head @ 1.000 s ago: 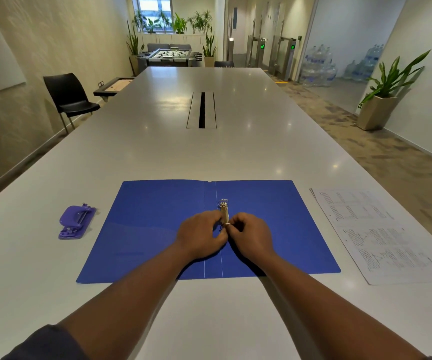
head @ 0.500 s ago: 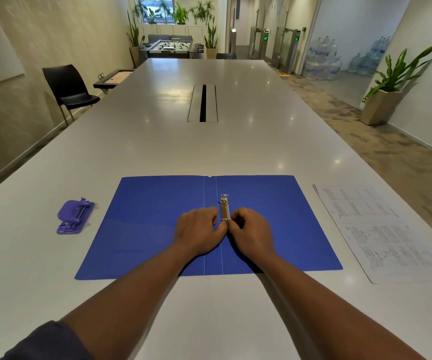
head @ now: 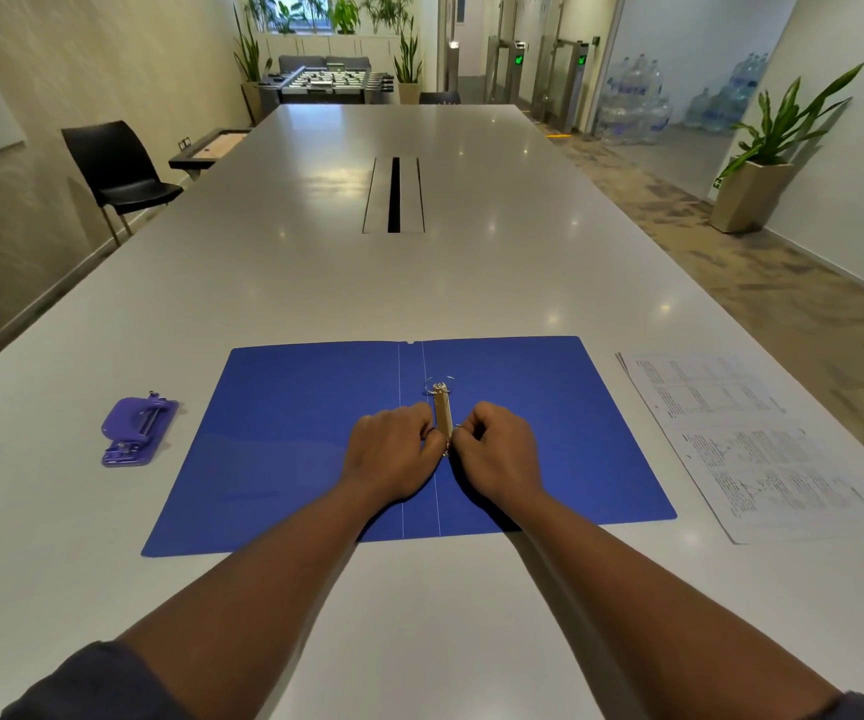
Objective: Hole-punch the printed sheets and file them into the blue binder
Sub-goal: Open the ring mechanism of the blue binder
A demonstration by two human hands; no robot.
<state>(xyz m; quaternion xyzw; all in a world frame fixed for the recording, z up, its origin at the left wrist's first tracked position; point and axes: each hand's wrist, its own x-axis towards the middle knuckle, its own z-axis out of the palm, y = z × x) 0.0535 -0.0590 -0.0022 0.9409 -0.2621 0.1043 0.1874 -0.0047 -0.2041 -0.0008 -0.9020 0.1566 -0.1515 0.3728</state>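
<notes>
A: What's the biggest thing here?

B: The long white bench, running off toward twelve o'clock, with a dark cable slot along its middle.

A: And on it?

B: The blue binder lies opened flat at the near end, both covers spread on the bench. At three o'clock from it, just beside its right cover, sits the stack of printed sheets. At nine o'clock, apart from the left cover, is the purple hole punch.

A: Where are the hands?

B: Both at the binder's spine, on the metal ring mechanism. The left hand comes at it from nine o'clock with fingers curled, pinching the near ring. The right hand comes from three o'clock, fingers curled the same way, pinching the same ring from the other side.

A: Is the far ring visible?

B: Yes, at twelve o'clock from the hands, its two halves parted.

A: Anything round the room?

B: A black chair at ten o'clock, a potted plant at two o'clock.
</notes>
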